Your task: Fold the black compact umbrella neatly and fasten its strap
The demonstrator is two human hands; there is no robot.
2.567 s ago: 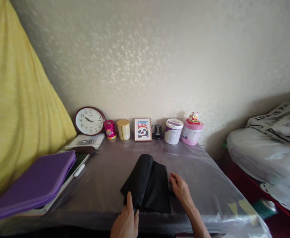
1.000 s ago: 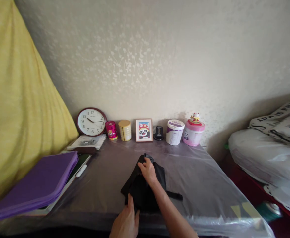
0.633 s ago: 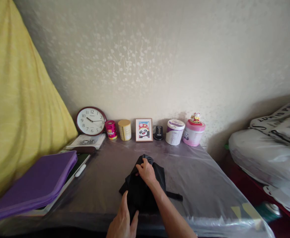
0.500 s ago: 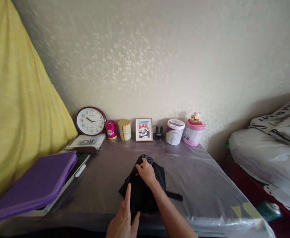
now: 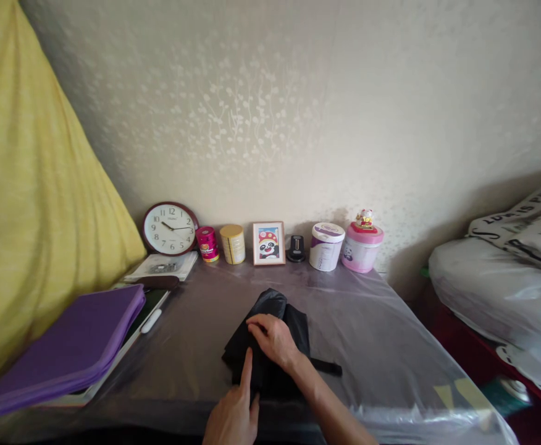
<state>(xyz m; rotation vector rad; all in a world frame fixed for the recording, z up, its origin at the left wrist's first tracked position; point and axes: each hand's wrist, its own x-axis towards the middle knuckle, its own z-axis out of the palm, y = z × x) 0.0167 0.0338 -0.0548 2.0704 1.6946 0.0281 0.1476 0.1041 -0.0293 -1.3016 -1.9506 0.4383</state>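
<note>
Nearest, the left hand (image 5: 234, 411) lies at the close end of a black fabric bundle (image 5: 270, 376), forefinger stretched along the cloth and thumb apart; whether it grips the near end cannot be told. Just beyond it, the right hand (image 5: 275, 343) lies across the bundle, fingers bent and fingertips drawn close together against the fabric; a pinched fold is likely but hidden. The step in hand looks like arranging the folds, and the next move seems to call for a steady left hand while the right works the cloth smooth. The bundle lies under both hands on the table (image 5: 367, 327), its strap (image 5: 327, 367) sticking out to the right of the right hand. Well left of the left hand is a purple folder (image 5: 67, 346); far beyond the right hand stands a picture frame (image 5: 269, 244).
</note>
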